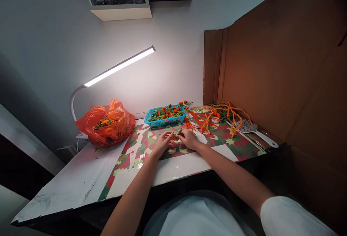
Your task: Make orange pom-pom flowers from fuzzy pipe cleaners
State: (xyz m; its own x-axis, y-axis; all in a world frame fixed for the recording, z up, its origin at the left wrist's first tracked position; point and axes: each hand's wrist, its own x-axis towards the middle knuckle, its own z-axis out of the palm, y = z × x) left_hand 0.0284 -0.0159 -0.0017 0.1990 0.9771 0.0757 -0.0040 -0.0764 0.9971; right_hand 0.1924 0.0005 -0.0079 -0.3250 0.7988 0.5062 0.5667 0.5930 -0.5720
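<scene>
Over the middle of the table, my left hand [165, 143] and my right hand [189, 139] are close together, both with bent fingers pinching. Between their fingertips is a small green fuzzy piece [179, 131], perhaps pipe cleaner; its exact shape is too small to tell. Just beyond my hands stands a blue plastic basket [165, 121] with orange flower heads on green stems in it. Orange fuzzy strands [208, 122] and more green and orange pieces lie in a tangle to the right of the basket.
A bulging orange plastic bag [121, 129] stands at the left, orange and green pieces showing inside. Behind it a lit desk lamp [119, 67] reaches over the table. A hairbrush [256, 132] lies at the right, by a tall cardboard panel [260, 66]. Shelves [121, 12] hang above.
</scene>
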